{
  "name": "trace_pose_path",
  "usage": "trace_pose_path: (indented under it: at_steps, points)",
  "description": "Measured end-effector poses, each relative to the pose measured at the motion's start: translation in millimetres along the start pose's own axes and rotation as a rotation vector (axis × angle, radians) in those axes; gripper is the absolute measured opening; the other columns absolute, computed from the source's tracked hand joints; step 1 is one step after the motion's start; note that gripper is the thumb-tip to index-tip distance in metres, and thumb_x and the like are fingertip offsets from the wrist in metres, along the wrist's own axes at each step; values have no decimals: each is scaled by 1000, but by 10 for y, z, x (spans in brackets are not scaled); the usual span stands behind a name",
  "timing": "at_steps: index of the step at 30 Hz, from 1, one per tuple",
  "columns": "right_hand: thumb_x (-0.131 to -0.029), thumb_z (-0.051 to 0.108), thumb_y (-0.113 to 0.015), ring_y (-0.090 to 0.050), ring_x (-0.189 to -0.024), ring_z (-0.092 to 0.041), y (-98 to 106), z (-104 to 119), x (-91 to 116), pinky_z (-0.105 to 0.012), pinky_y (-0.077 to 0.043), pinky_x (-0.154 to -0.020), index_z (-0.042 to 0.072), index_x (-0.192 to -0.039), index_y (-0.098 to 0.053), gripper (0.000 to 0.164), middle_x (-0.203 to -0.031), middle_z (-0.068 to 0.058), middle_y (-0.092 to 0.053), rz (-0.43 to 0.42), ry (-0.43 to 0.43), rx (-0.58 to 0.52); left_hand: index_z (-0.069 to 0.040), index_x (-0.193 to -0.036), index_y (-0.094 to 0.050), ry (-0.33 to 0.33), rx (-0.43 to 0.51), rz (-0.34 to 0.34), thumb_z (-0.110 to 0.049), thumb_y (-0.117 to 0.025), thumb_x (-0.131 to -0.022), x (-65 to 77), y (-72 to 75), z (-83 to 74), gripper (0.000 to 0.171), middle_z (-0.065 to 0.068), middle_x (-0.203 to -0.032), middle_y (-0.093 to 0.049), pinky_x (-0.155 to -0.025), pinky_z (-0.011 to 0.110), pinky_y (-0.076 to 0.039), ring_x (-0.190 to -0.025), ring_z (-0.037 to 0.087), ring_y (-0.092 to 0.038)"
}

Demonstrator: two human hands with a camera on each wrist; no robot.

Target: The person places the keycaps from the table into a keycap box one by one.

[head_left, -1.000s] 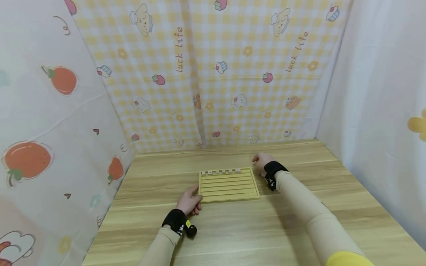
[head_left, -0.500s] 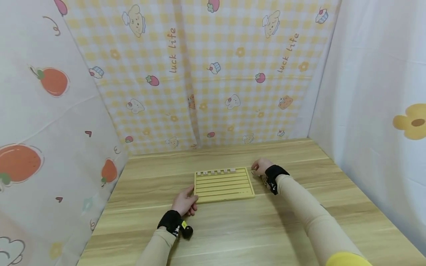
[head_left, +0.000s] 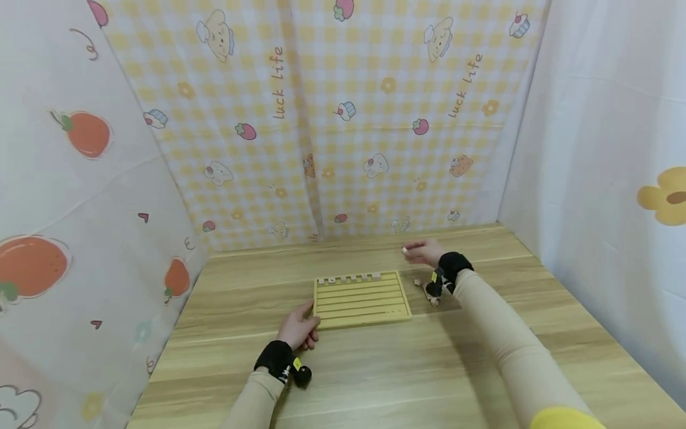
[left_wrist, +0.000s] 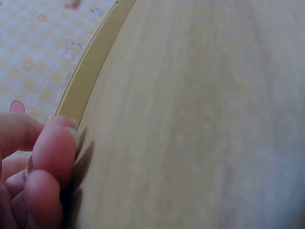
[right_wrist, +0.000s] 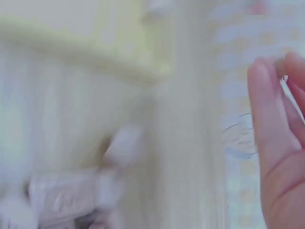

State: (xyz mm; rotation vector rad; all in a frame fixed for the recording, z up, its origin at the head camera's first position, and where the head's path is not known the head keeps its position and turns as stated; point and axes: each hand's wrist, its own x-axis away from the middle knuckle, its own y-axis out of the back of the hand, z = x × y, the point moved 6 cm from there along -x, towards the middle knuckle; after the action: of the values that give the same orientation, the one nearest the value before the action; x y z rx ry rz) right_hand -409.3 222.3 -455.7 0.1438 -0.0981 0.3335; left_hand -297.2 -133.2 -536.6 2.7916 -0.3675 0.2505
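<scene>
A yellow slotted tray [head_left: 361,304] lies on the wooden table. Along its back slot stands a row of several small pale blocks [head_left: 354,278]. My left hand [head_left: 298,329] grips the tray's front left corner, thumb at the rim; in the left wrist view, curled fingers [left_wrist: 55,148] meet the tray's outer side. Behind and right of the tray, my right hand [head_left: 427,252] is raised over the table. It pinches a small pale block [head_left: 404,251] between thumb and fingertips; the fingers mostly cover this block in the right wrist view.
Loose small blocks [head_left: 434,302] lie in a pile right of the tray, partly hidden by the right wrist camera [head_left: 434,287]. They look blurred in the right wrist view. A checked cloth [head_left: 343,179] hangs at the table's back edge, with white printed sheets at both sides.
My right hand has gone from the tabletop beside the tray's right corner up and backward, now with a block pinched in its fingertips. The left hand still holds the tray corner.
</scene>
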Motion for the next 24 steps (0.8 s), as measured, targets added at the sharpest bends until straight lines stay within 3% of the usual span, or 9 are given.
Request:
trace_pose_path:
  at_steps: [2,4,9,10,11,16,17,21,24]
  points:
    - [-97,-11,-44,-67,-94,-19,29,79,-23,-29,-52,-87,-22,-139,-28,47,-109,-22,-63,41,26,-222,-3,-153,-24,2,-3,-4,-15,-57,-97,-2,5,-4,66,5,-57,-60,-38,25,-43,-41,14,-55]
    - [-98,-12,-41,-68,-91,-16,43,127,-42,-27,-51,-88,-19,-144,-20,51,-104,-13,-65,72,25,-366,-3,-153,-24,5,-2,-6,-15,-57,-97,-2,10,-10,66,5,-57,-60,-38,25,-43,-41,14,-55]
    - [-99,-12,-38,-68,-91,-16,18,157,-37,-26,-51,-88,-11,-150,-11,57,-103,-11,-66,84,-13,-523,-2,-153,-24,10,0,-6,-15,-57,-97,8,2,-9,66,5,-57,-60,-39,26,-43,-42,15,-55]
    - [-99,-12,-38,-68,-92,-17,10,155,-32,-27,-51,-89,-8,-149,-22,53,-104,-12,-66,79,-16,-538,-3,-153,-24,12,0,-7,-15,-57,-97,6,3,-6,66,5,-57,-60,-39,26,-43,-42,15,-55]
    - [-99,-12,-39,-68,-92,-18,1,153,-25,-27,-50,-90,-8,-149,-23,53,-106,-14,-65,74,-19,-549,-3,-153,-24,10,-1,-8,-15,-56,-97,6,3,-2,66,5,-57,-60,-38,26,-43,-42,15,-55]
    - [-98,-12,-42,-66,-95,-17,-49,139,-6,-28,-49,-92,-10,-146,-31,49,-113,-13,-62,52,-19,-523,-5,-153,-25,15,5,-10,-15,-56,-97,16,0,21,65,5,-57,-60,-38,25,-43,-41,15,-55]
    - [-98,-12,-42,-65,-94,-16,-63,141,-5,-27,-50,-90,-13,-147,-22,53,-113,-12,-61,44,-15,-501,-5,-153,-25,18,7,-10,-16,-56,-97,18,0,23,65,6,-57,-60,-38,25,-43,-41,14,-54]
    - [-97,-12,-45,-60,-91,-15,-115,155,-16,-24,-50,-82,-13,-138,-37,42,-112,-10,-54,-11,2,-405,-4,-153,-25,17,12,-8,-16,-57,-97,13,-1,23,65,6,-57,-60,-38,25,-43,-41,14,-54]
    - [-95,-10,-52,-58,-91,-16,-155,178,-18,-25,-48,-79,-7,-122,-51,28,-112,-12,-53,-63,23,-250,-5,-153,-26,17,16,-10,-16,-57,-97,8,0,21,66,5,-57,-60,-38,25,-43,-41,14,-54]
